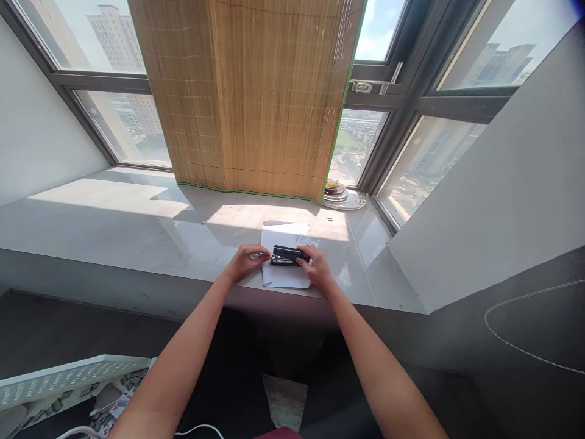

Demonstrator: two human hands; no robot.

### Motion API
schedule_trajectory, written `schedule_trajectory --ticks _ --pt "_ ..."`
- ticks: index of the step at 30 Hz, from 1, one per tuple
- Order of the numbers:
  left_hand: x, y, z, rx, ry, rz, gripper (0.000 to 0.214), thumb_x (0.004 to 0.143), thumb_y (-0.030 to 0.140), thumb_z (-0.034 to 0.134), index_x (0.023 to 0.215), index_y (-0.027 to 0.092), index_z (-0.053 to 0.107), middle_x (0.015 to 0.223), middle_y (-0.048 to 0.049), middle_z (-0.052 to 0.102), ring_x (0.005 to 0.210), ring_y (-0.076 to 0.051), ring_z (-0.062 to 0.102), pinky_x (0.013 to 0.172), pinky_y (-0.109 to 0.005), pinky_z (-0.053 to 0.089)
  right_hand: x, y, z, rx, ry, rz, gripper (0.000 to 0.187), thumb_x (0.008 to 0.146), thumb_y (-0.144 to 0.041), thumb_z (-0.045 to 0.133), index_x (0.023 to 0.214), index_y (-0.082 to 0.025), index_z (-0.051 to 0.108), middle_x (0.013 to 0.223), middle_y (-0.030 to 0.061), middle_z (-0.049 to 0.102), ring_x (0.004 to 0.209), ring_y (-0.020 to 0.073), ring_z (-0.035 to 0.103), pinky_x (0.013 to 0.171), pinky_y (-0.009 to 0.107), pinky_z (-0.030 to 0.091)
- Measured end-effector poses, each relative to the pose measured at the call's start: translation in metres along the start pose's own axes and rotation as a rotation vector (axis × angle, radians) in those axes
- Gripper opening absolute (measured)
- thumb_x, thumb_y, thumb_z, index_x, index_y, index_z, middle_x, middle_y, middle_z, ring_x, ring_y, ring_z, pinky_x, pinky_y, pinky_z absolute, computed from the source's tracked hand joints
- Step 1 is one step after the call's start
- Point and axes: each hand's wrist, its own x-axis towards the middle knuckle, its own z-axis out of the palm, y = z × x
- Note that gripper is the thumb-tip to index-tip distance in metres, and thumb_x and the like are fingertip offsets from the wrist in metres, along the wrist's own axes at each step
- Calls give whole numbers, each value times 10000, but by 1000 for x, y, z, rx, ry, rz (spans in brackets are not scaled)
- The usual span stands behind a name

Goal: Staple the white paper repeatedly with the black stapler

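Note:
A black stapler (287,254) lies over a white sheet of paper (286,236) near the front edge of a glossy grey window sill (137,235). My right hand (317,267) curls round the stapler's right end and holds it. My left hand (247,260) is closed in a pinch at the stapler's left tip, with something small and silver between the fingers; I cannot make out what it is. The paper shows printed text at its far right corner.
A bamboo blind (256,97) hangs down to the sill behind the paper. A round white dish with small items (342,195) sits at the back right by the window. A white perforated rack (68,381) and a white cable (201,429) lie on the floor at lower left.

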Motion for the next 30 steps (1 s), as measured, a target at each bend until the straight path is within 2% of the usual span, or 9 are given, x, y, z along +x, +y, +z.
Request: schedule_trajectory --ticks 5,19,25,30 --pt "1 0 -2 16 14 16 142 900 367 752 917 255 838 990 -92 800 930 -250 743 905 -393 582 0 3 1 12 7 -9 235 902 -237 632 1118 -223 722 981 64 701 926 247 602 871 389 500" --pt "3 -9 -2 80 -70 97 176 942 368 709 938 216 799 979 -70 783 911 -203 736 842 -329 594 1 4 1 50 27 43 272 860 -259 667 1115 -241 759 1032 74 735 974 270 642 923 429 525" --pt "2 -7 -3 82 -67 83 215 948 401 703 910 217 807 955 -76 797 898 -216 750 827 -345 609 3 7 -3 129 115 167 310 884 -356 607 1124 -226 754 1052 74 734 994 268 628 944 424 505" --pt "2 -3 -4 -4 -97 98 227 962 407 696 961 218 822 1038 -93 803 975 -231 758 903 -382 608 1 9 -8 277 183 234 340 926 -422 571 1144 -212 725 1113 75 719 1056 271 633 968 403 491"
